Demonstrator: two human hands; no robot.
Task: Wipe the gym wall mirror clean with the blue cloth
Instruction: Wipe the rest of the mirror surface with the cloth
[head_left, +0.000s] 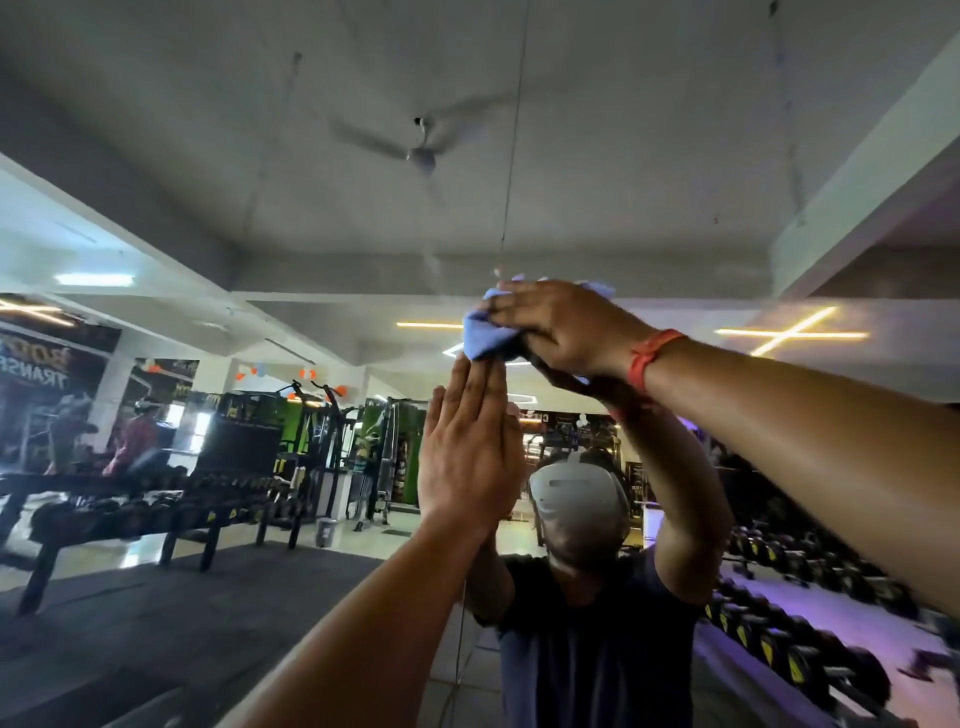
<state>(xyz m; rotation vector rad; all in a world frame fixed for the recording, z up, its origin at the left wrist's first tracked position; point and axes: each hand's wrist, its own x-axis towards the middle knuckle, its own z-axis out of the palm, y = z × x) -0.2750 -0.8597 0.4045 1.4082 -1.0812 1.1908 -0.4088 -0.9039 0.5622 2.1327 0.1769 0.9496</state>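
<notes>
Right grip (561, 327) presses blue cloth (485, 332) on mirror (260, 234); left hand (467, 457) flat, fingers straight.

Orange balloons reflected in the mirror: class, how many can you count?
About 5 orange balloons: one far left, one left of centre, two near the middle, one further right. They are small and blurred, so some may be hidden.

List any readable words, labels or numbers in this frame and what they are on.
"TRANSF", mirrored and cut off: dark wall banner, seen as a reflection in the mirror.
Larger word above it on the banner: too blurred to read.
Yellow marks on the dumbbells: too small to read.
</notes>
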